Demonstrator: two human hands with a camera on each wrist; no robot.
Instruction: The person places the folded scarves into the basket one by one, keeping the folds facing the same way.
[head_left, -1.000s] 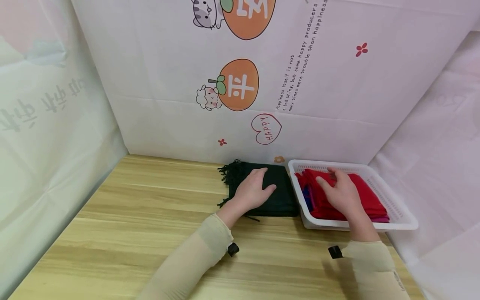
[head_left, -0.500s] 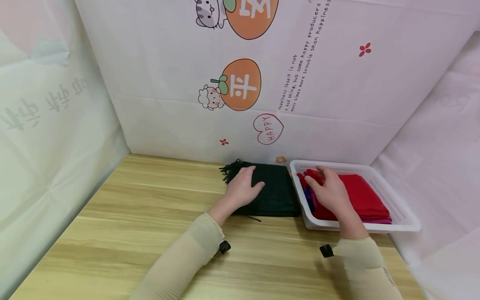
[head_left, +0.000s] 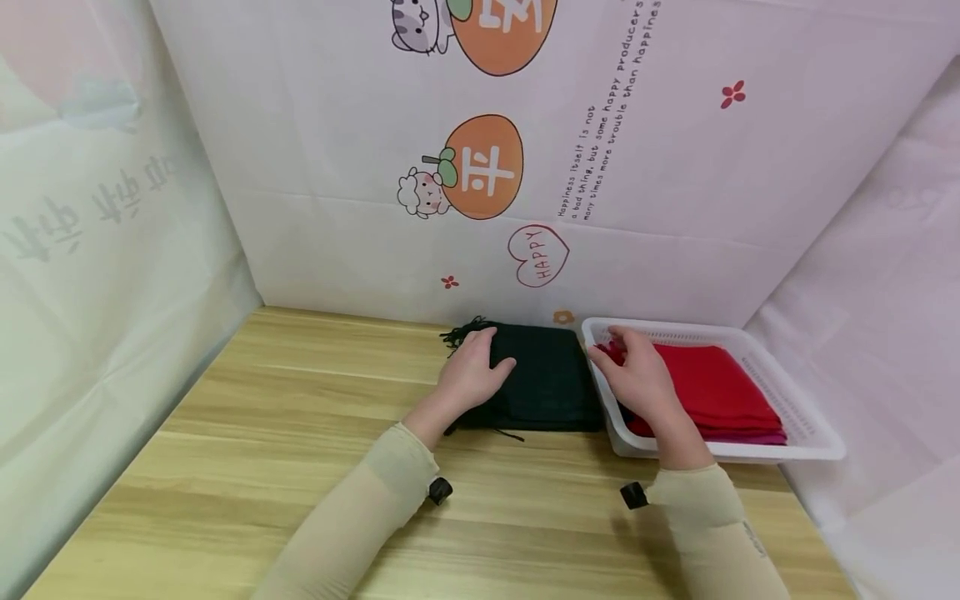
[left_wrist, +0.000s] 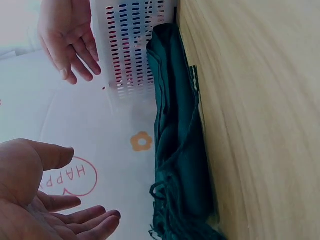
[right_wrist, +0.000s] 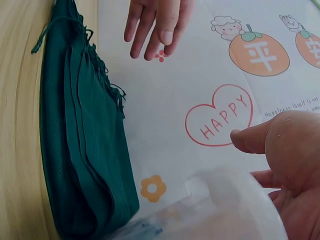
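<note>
A dark green fringed scarf (head_left: pixel 551 375) lies folded on the wooden table, just left of a white plastic basket (head_left: pixel 813 442). Above the scarf's fringed left end hovers my left hand (head_left: pixel 471 375), fingers relaxed. In the left wrist view this left hand (left_wrist: pixel 40 192) is clearly apart from the scarf (left_wrist: pixel 182 125) and holds nothing. My right hand (head_left: pixel 641 379) is over the left part of the basket, covering some of the folded red scarf (head_left: pixel 720 387) inside. The right wrist view has the right hand (right_wrist: pixel 295 165) above the basket wall (right_wrist: pixel 235 210), gripping nothing.
Beneath the red scarf a magenta cloth (head_left: pixel 765 437) peeks out. A printed white sheet (head_left: pixel 337 250) rises behind the table's back edge, and hanging sheets (head_left: pixel 892 333) border both sides. Bare wood (head_left: pixel 285 417) extends to the left.
Both hands have drifted left, the left one toward the scarf's fringe and the right one toward the basket's left rim. More of the green and red scarves shows. Scarves and basket stay put.
</note>
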